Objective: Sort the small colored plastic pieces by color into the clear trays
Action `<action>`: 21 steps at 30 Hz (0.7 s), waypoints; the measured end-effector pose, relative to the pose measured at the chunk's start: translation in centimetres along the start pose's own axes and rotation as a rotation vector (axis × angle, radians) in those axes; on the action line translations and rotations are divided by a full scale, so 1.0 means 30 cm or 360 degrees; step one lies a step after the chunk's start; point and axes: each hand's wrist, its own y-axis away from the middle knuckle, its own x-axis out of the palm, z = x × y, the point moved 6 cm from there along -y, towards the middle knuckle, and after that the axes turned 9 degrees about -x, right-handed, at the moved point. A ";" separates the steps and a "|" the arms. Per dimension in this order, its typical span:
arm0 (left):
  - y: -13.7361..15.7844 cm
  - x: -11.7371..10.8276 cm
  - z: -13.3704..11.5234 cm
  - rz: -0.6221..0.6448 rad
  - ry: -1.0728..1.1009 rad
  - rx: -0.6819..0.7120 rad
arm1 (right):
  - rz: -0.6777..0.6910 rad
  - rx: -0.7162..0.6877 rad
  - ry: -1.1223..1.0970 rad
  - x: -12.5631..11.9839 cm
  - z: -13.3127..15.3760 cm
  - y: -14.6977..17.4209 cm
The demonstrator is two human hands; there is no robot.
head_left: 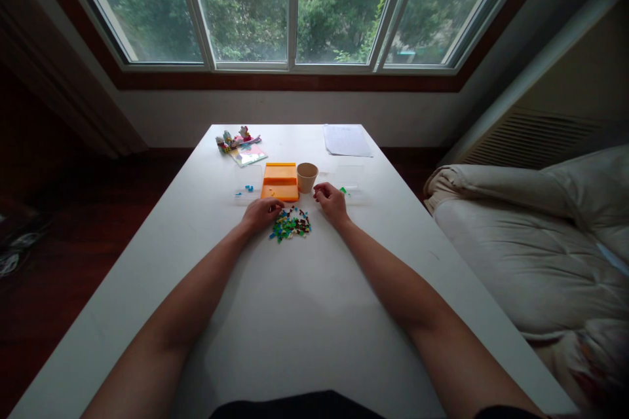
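Observation:
A pile of small coloured bricks (pixel 291 225), mostly green, blue, brown and white, lies in the middle of the white table. My left hand (pixel 261 215) rests at the pile's left edge, its fingers bent together; anything between them is too small to name. Just right of the paper cup (pixel 307 178), my right hand (pixel 332 204) is closed in a pinch, and its fingertips hide what they may hold. Beyond the pile stands an orange plastic tray (pixel 280 181) with a few tiny yellowish bits at its front, close beside the cup.
A clear box (pixel 247 182) with a few blue bricks sits left of the tray. Another clear box (pixel 354 178), with green pieces near it, is on the right. Small figures (pixel 234 139), a colourful packet (pixel 249 155) and paper sheets (pixel 346 140) lie toward the far edge.

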 end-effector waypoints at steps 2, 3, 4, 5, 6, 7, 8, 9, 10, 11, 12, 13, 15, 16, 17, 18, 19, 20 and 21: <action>0.000 0.001 0.002 0.0018 0.0000 -0.0008 | 0.0021 -0.0003 0.0049 0.000 0.002 0.002; 0.000 0.001 0.004 0.0029 -0.0004 -0.0018 | 0.0028 -0.0003 0.0064 0.000 0.002 0.002; 0.000 0.001 0.005 0.0038 -0.0007 -0.0027 | 0.0031 -0.0005 0.0073 0.000 0.002 0.002; 0.000 0.002 0.005 0.0048 -0.0006 -0.0030 | 0.0032 -0.0011 0.0076 -0.001 0.003 0.002; 0.001 0.002 0.002 0.0060 -0.0002 -0.0024 | 0.0030 -0.0018 0.0075 -0.001 0.003 0.002; 0.002 0.003 -0.002 0.0076 0.0005 -0.0007 | 0.0029 -0.0026 0.0073 -0.001 0.004 0.002; 0.003 0.005 -0.008 0.0095 0.0013 0.0014 | 0.0031 -0.0031 0.0073 0.000 0.004 0.002; 0.005 0.008 -0.014 0.0115 0.0021 0.0034 | 0.0034 -0.0032 0.0076 0.000 0.004 0.002; 0.005 0.010 -0.020 0.0135 0.0025 0.0050 | 0.0037 -0.0029 0.0081 0.001 0.004 0.002; 0.006 0.012 -0.025 0.0147 0.0027 0.0059 | 0.0040 -0.0025 0.0086 0.001 0.004 0.003; 0.005 0.014 -0.028 0.0149 0.0025 0.0061 | 0.0044 -0.0026 0.0089 0.001 0.005 0.003; 0.005 0.014 -0.030 0.0143 0.0023 0.0060 | 0.0047 -0.0032 0.0089 0.001 0.006 0.003; 0.004 0.014 -0.031 0.0122 0.0018 0.0060 | 0.0049 -0.0052 0.0084 0.000 0.009 0.004; 0.004 0.014 -0.031 0.0112 0.0016 0.0062 | 0.0050 -0.0061 0.0081 -0.001 0.010 0.003; 0.005 0.014 -0.031 0.0102 0.0016 0.0063 | 0.0051 -0.0065 0.0082 -0.001 0.010 0.003; 0.005 0.013 -0.030 0.0093 0.0015 0.0065 | 0.0051 -0.0063 0.0086 -0.001 0.009 0.003; 0.006 0.012 -0.030 0.0084 0.0015 0.0068 | 0.0054 -0.0058 0.0092 -0.001 0.008 0.003; 0.007 0.010 -0.029 0.0077 0.0014 0.0069 | 0.0061 -0.0051 0.0099 0.000 0.007 0.003; 0.008 0.009 -0.029 0.0073 0.0012 0.0067 | 0.0066 -0.0045 0.0107 0.001 0.006 0.002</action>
